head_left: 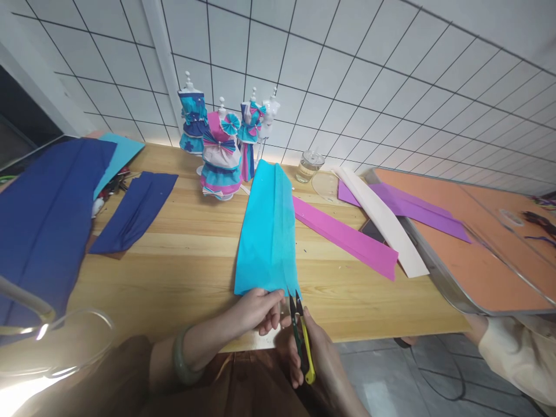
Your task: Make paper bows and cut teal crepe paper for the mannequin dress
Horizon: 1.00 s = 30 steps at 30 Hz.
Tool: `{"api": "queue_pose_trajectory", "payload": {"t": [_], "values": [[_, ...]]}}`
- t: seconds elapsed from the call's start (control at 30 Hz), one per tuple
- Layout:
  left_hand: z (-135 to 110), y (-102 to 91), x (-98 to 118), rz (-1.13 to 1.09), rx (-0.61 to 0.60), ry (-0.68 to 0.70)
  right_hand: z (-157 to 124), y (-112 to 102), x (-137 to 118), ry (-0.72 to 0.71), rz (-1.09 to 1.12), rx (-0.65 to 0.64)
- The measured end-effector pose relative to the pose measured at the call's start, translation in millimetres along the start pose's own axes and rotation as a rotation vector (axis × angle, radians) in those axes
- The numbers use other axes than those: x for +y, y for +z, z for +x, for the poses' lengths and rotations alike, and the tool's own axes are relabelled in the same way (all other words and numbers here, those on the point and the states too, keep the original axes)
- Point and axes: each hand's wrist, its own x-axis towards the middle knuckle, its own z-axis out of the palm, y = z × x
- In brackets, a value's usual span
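A turquoise strip of folded crepe paper (263,237) lies lengthwise before me on the wooden table. My left hand (260,311), with a bangle on its wrist, pinches the near edge of this paper between thumb and fingers. In my right hand (321,344) are thread snips (308,354) with a yellow and dark green handle. Their dark blades are parted at the paper's near right corner, where a narrow slit shows. Part of the right hand's grip is hidden behind the snips.
Miniature dress forms (221,145) in paper outfits stand at the back, beside a glass of liquid (310,166). Right are pink (347,237), white (386,223) and purple (428,214) strips and an orange-topped tray (478,255). Navy paper (47,214) lies left. Another person's sleeve (516,359) shows right.
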Motion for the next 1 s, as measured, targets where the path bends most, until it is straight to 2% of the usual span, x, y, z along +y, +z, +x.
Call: {"api": "queue_pose_trajectory", "payload": {"t": [0.13, 0.3, 0.5, 0.77, 1.0], "values": [[-2, -1.4, 5, -0.039, 0.018, -0.038, -9, -10, -4, 0.018, 0.015, -0.004], [-2, -1.9, 4, -0.195, 0.043, -0.071, -24, -5, -19, -0.036, 0.103, -0.055], [-3, -0.1, 3, -0.201, 0.089, -0.086, -33, 8, -34, -0.170, 0.064, 0.057], [-6, -0.2, 6, -0.217, 0.073, -0.045, -7, 6, -30, -0.042, -0.192, 0.038], [-4, -2.6, 3, -0.220, 0.058, -0.045, -6, 7, -28, 0.004, -0.244, 0.047]]}}
